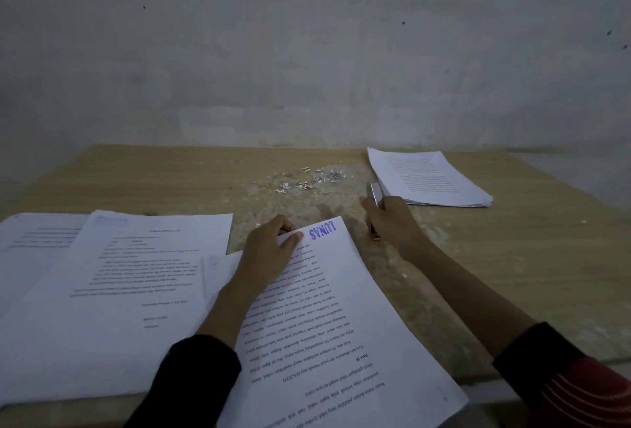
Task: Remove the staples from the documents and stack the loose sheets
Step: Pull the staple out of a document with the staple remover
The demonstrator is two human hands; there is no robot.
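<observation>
White document (pixel 327 325) stamped LUNAS sits nearest, angled on the wooden tabletop (pixel 512 257), and the left hand (pixel 269 250) has its grip pinched on the far corner. More papers (pixel 119 291) lie to the left. Right hand (pixel 392 226) is a bit farther out, grip wrapped round a metal tool (pixel 375 193). Past that are staple scraps (pixel 307 180), and the loose sheet stack (pixel 426 178) sits far right.

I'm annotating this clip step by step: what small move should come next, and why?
Probably the right hand brings its silver metal tool over to the far corner of the white blue-stamped document: the left hand pinches that corner, and the tool stands apart from it. No staple shows there, so this is a guess.
</observation>
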